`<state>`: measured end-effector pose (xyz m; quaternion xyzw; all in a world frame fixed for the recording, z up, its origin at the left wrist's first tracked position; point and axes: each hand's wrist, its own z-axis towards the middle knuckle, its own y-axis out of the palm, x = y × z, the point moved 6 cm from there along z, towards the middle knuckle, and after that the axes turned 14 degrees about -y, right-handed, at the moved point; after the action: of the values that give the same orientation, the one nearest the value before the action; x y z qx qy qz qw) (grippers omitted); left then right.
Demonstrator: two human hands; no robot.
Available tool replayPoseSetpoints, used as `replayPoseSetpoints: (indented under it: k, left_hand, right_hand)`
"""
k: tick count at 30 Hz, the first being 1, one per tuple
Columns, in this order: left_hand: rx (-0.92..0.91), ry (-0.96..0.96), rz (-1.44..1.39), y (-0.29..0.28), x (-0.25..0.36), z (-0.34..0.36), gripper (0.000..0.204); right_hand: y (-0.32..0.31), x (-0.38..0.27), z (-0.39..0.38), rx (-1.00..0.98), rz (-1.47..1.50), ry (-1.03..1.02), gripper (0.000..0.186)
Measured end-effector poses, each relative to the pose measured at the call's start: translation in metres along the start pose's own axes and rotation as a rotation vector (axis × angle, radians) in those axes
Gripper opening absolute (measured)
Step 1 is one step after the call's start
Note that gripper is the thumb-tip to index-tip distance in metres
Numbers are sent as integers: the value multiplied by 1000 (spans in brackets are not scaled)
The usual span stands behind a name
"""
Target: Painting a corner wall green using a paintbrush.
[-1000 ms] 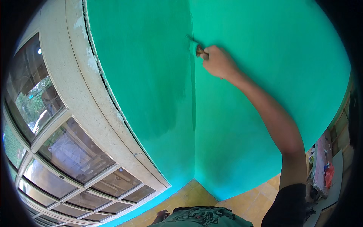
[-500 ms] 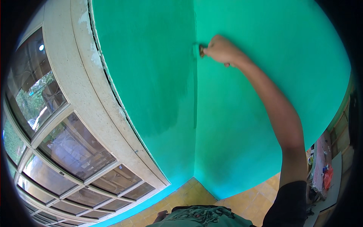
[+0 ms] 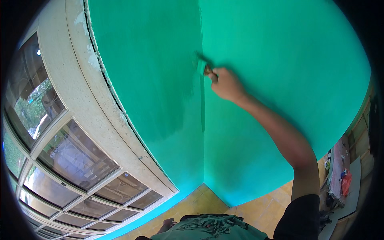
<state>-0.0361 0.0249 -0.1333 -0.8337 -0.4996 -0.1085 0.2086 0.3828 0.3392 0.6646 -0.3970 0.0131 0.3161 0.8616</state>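
My right hand (image 3: pixel 225 84) grips a paintbrush (image 3: pixel 205 68) with a green-coated head, held at the vertical inside corner where two green walls meet. The bristles are at the darker green band of the left wall (image 3: pixel 144 76), just left of the corner line. The right wall (image 3: pixel 280 48) is a more even green. Low at the bottom edge, beside the green shirt on my body, my left hand (image 3: pixel 170 223) shows partly, fingers loosely apart and holding nothing that I can see.
A pale wooden frame (image 3: pixel 80 72) with multi-paned glass (image 3: pixel 78 156) lines the left, cracked along the wall edge. Yellow floor tiles (image 3: pixel 192 202) show below. At the far right lie a long cluttered board (image 3: pixel 339 168), a red plastic bag (image 3: pixel 346 184) and a pale panel (image 3: pixel 352 196).
My right hand and the brush have moved down along the corner and a little left since half a second ago. My left hand stays low at the bottom edge.
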Motion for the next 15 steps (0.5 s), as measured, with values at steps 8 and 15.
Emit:
replayPoseSetpoints:
  k: [8,15]
  left_hand:
    - [22,62,186,4,32,13,37]
    - [21,137,344,4,25,-9,37]
  right_hand:
    - [49,15,-45,-709,-14,274,31]
    - [-23,-22,11,-110,-77,16,33]
